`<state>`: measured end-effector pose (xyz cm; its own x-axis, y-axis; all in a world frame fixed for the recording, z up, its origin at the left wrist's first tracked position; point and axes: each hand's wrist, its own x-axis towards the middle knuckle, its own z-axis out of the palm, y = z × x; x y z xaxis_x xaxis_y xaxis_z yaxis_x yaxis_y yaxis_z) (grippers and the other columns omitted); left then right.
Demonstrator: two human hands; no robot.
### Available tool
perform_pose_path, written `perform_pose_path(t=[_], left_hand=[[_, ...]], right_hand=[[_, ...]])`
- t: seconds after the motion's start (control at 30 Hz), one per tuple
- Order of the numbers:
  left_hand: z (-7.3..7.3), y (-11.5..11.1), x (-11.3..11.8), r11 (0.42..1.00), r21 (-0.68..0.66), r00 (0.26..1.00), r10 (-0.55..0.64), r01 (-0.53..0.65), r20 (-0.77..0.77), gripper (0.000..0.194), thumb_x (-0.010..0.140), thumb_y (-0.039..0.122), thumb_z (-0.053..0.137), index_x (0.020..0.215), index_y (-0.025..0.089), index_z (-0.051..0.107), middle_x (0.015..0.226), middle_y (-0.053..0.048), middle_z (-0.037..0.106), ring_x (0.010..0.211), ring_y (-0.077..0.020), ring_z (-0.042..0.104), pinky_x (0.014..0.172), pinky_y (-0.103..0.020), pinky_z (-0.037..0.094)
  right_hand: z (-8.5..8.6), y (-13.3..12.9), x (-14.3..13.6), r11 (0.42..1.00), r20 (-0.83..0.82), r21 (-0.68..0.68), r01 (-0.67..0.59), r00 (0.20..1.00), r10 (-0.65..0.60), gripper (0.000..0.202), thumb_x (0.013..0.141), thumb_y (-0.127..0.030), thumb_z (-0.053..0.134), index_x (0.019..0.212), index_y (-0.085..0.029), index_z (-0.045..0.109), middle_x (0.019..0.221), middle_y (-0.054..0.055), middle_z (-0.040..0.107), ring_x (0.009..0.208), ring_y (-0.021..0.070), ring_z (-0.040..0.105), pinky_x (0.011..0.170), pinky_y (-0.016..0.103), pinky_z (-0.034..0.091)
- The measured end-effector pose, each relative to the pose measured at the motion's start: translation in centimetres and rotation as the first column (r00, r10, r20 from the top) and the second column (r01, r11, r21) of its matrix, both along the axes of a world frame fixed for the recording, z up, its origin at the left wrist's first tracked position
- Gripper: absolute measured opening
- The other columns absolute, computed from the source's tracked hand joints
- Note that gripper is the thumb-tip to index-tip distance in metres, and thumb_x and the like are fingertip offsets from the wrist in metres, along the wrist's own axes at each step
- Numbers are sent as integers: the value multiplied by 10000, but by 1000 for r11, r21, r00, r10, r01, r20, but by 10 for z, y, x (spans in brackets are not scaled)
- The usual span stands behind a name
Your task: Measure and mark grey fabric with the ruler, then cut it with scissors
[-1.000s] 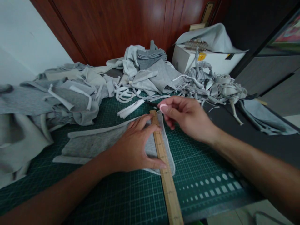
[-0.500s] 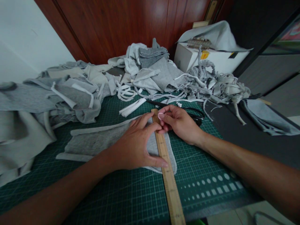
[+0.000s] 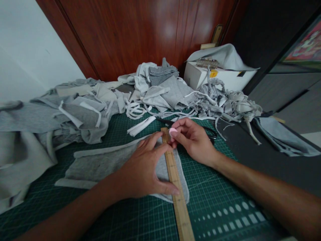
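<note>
My left hand [image 3: 142, 167] lies spread over a grey piece of fabric [image 3: 97, 164], its thumb and fingertips pressing on a wooden ruler [image 3: 174, 174]. The ruler runs lengthwise across the fabric near its right end, towards me. By the ruler's far end, my right hand [image 3: 195, 140] is closed in a pinch on a small pale pinkish disc of tailor's chalk [image 3: 172, 131]. Its fingertips are close to the left hand's index finger. Under the hands is a green cutting mat [image 3: 213, 187]. Black-handled scissors [image 3: 212, 134] lie partly hidden behind my right hand.
Heaped grey and white fabric [image 3: 62, 113] covers the left side. Behind the hands lie folded cloths [image 3: 163, 77], a rolled white strip [image 3: 141, 126] and tangled fabric strips [image 3: 213, 100]. A white box [image 3: 225, 78] stands at the back right, near folded grey cloth [image 3: 283, 135].
The view has tipped upward, so everything sits lower in the picture. Both hands keep nearly the same place on the ruler; the chalk disc shows slightly more of its face.
</note>
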<state>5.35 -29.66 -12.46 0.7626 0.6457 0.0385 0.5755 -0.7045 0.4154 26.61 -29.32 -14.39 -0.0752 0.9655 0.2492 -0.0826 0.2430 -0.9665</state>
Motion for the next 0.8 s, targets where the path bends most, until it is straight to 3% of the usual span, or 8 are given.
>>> perform_pose_path(t=[0.07,0.27,0.53,0.8], left_hand=[[0,0,0,1000,1,1000,-2,2,7,1072,579,772,863,1455,239,551,1664,-185,311,1562,-441,261,1239,-605,308],[4,0,0,1000,-14,999,-12,12,41,1055,591,774,855,1465,272,545,1621,-148,365,1524,-416,338,1234,-572,335],[2,-1,0,1000,-12,995,-6,7,96,1040,560,715,901,1447,293,558,1613,-126,387,1500,-431,367,1219,-583,353],[1,-1,-1,1000,11,993,-23,22,114,1069,562,719,901,1472,293,534,1632,-113,400,1520,-408,360,1245,-559,333]], right_hand=[[-2,-1,0,999,56,-8,-46,997,47,279,926,-449,743,961,-231,573,762,-23,680,626,129,645,616,299,542],[-4,4,4,988,-1,-155,-6,1000,6,325,870,-459,788,898,-222,568,721,-29,685,594,124,648,616,294,547],[-4,5,3,982,8,-188,21,1000,-20,289,864,-422,782,880,-222,574,711,-30,681,591,125,635,625,300,545],[-2,7,3,975,-37,-221,21,999,-30,365,776,-443,861,870,-208,598,711,-26,690,582,108,612,608,275,536]])
